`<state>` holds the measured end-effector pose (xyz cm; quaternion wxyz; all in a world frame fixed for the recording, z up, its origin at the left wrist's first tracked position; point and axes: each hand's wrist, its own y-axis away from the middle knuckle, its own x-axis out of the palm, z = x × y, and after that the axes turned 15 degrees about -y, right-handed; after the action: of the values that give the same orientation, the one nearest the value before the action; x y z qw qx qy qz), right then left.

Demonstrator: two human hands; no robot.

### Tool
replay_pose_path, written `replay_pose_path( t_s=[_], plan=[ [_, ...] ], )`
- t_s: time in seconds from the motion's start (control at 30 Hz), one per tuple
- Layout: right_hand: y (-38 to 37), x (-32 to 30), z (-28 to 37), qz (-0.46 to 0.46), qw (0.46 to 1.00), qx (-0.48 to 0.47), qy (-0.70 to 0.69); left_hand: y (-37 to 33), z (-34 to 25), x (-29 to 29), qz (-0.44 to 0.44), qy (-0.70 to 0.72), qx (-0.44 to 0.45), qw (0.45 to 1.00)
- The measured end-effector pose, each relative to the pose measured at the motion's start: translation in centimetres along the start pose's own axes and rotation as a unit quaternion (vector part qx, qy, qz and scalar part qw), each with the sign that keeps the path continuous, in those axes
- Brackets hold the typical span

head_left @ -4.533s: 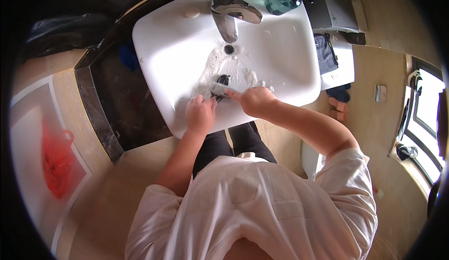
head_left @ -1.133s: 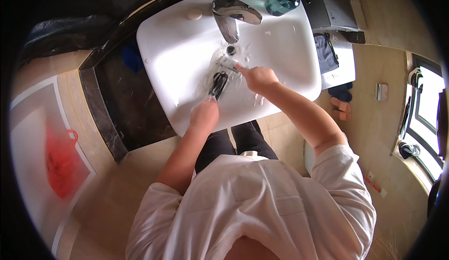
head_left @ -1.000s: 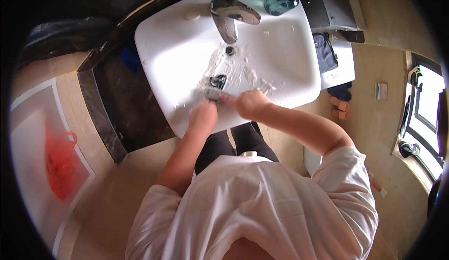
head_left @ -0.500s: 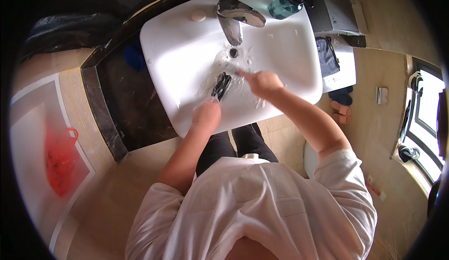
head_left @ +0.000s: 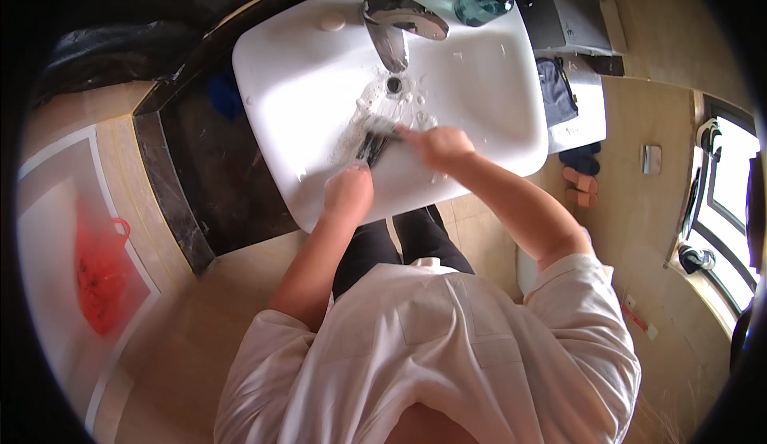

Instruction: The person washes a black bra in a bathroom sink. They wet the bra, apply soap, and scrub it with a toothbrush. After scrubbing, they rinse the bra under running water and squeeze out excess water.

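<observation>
Inside the white washbasin (head_left: 495,116), my left hand (head_left: 349,190) is closed around the near end of a narrow black object (head_left: 371,150) with pale streaks. Blur and foam keep its exact kind from showing. My right hand (head_left: 442,149) grips a small brush (head_left: 387,128) with a pale, blurred head, which lies across the far end of the black object. Soapy foam (head_left: 368,97) and water surround both, close to the drain hole (head_left: 394,85).
A chrome faucet (head_left: 390,41) overhangs the drain. On the basin's back ledge are a round, cream-coloured piece (head_left: 332,21) and a teal bottle (head_left: 478,5) with a black top. Dark folded cloth (head_left: 557,91) lies right of the basin; slippers (head_left: 581,187) are on the floor beyond.
The brush has shifted from beyond the black object's far end onto it, and my right hand has moved slightly left. My left hand keeps its grip. The whole view has shifted a little.
</observation>
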<state>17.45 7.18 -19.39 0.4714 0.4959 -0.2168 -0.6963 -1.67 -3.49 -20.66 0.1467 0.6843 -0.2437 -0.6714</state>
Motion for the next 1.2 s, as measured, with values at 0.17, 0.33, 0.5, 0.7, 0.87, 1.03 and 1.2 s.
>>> replay_pose_path(
  t_s=[0.17,0.33,0.5,0.7,0.87,1.03,1.2],
  plan=[
    [-0.3,-0.7,0.8,-0.002,0.997,-0.009,0.071,-0.1,0.3,0.8,-0.028,0.018,-0.002,0.999],
    [-1.1,0.4,-1.2,-0.038,0.999,-0.005,0.014,0.0,0.0,0.4,-0.043,0.015,-0.002,0.999],
    [1.7,0.9,3.4,0.051,0.990,-0.093,0.091,0.3,0.0,1.2,-0.041,0.024,-0.023,0.999],
    [-1.2,-1.1,-1.9,-0.062,0.997,0.046,-0.016,0.1,0.2,1.5,-0.104,0.022,0.009,0.994],
    [1.8,1.4,1.4,0.032,0.997,-0.032,0.065,0.0,-0.1,0.9,-0.059,0.025,-0.009,0.998],
    [0.4,-2.1,-0.7,-0.044,0.998,0.040,-0.007,0.2,0.2,1.3,-0.093,0.035,-0.008,0.995],
    [0.5,2.9,-1.0,-0.039,0.998,-0.041,0.009,0.0,-0.1,0.3,-0.041,0.026,-0.016,0.999]
  ],
)
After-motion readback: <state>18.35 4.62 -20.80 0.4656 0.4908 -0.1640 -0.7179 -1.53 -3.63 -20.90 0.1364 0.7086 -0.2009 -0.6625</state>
